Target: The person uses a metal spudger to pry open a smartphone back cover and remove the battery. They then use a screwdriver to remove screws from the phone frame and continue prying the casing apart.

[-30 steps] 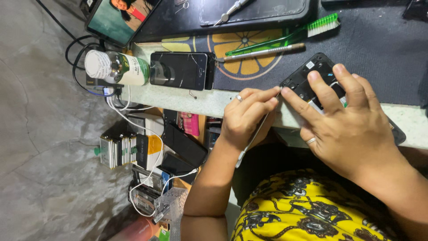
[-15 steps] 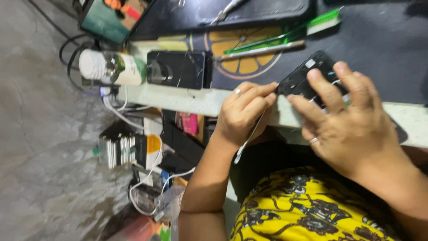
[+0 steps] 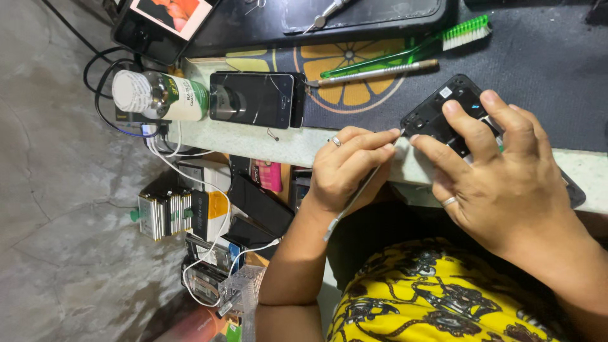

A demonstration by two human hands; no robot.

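Your left grip [image 3: 351,168] pinches a thin metal tool [image 3: 358,193], its tip at the opened phone [image 3: 443,111] on the tabletop [image 3: 266,142] edge. Your right grip [image 3: 500,177] presses fingers on that phone, hiding most of it. Since earlier, both hands have hardly shifted; the view moved closer.

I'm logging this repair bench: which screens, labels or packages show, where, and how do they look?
Cracked phone: bench edge, black rectangle, dark screen.
Lit phone: top left, orange-red picture.
Bottle: beside the cracked phone, lying down, white cap, green-white label.
Pink packet: under the bench.
Opened phone: under right hand, black.
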